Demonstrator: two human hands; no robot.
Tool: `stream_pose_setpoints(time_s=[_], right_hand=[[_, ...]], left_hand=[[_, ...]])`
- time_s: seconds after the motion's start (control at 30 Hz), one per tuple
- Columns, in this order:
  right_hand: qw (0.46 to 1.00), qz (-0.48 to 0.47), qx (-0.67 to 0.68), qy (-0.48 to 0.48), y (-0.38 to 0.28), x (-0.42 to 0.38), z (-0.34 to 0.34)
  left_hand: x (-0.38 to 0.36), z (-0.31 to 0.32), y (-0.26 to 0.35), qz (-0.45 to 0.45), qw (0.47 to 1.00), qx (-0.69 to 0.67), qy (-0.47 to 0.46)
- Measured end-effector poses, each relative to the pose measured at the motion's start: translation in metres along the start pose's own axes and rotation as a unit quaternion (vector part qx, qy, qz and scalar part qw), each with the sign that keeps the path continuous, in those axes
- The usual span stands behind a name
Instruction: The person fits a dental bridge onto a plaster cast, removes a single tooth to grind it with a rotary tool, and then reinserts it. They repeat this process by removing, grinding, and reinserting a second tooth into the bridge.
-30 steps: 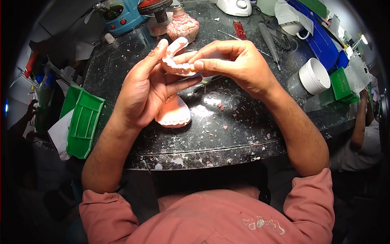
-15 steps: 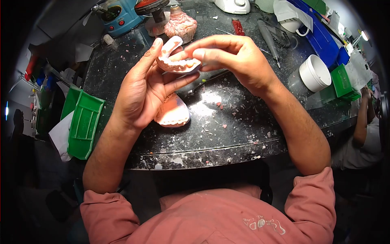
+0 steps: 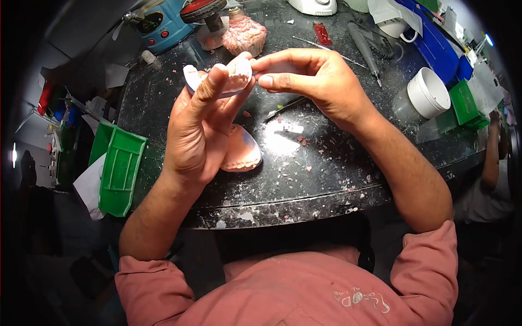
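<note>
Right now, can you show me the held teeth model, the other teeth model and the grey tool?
Held teeth model (image 3: 237, 82): head view, on its right-hand part.
Other teeth model (image 3: 241, 149): head view, mid-face.
Grey tool (image 3: 364, 51): head view, on its body.

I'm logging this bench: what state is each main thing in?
Bench: strewn with flecks
Left hand: holding tooth model
Tooth model: lifted above bench
Right hand: curled, fingertips near tooth model
Second tooth model: resting on bench
Hand drill: set down
Mug: partly covered by paper
</note>
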State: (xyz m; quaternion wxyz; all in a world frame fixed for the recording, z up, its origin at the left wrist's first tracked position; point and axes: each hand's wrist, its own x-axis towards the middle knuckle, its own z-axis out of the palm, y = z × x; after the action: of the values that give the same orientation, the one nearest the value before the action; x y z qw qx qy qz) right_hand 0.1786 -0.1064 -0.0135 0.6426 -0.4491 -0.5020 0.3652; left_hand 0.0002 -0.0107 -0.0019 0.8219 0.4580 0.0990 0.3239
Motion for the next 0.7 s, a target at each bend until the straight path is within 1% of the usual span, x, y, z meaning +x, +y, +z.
stream_pose_setpoints(time_s=[0.13,0.43,0.5,0.53,0.57,0.6,0.63,0.7], right_hand=[[1.000,0.007,0.014,0.000,0.001,0.000,0.000],[1.000,-0.004,0.008,0.000,0.003,0.000,0.001],[1.000,-0.003,0.008,0.000,0.000,-0.001,0.000],[0.999,0.029,0.028,0.000,-0.002,-0.001,-0.002],[0.997,0.060,0.048,0.000,-0.003,0.000,-0.002],[0.997,0.059,0.047,-0.001,-0.004,0.000,-0.001],[0.996,0.057,0.069,-0.011,-0.005,-0.002,0.001],[0.994,0.053,0.091,-0.021,-0.009,-0.004,0.005]], left_hand=[[0.000,0.001,0.000,-0.009,1.000,0.002,0.003],[0.001,-0.002,0.000,0.004,1.000,0.005,0.000],[0.000,-0.001,0.001,-0.001,1.000,-0.015,-0.003],[0.000,-0.001,0.002,0.000,1.000,-0.015,-0.003],[-0.001,-0.002,0.004,0.006,1.000,0.000,-0.027],[-0.002,-0.003,0.005,0.011,0.998,0.016,-0.052],[-0.003,-0.002,0.005,0.012,0.998,0.016,-0.052],[-0.005,0.002,0.004,0.043,0.996,-0.016,-0.081]])
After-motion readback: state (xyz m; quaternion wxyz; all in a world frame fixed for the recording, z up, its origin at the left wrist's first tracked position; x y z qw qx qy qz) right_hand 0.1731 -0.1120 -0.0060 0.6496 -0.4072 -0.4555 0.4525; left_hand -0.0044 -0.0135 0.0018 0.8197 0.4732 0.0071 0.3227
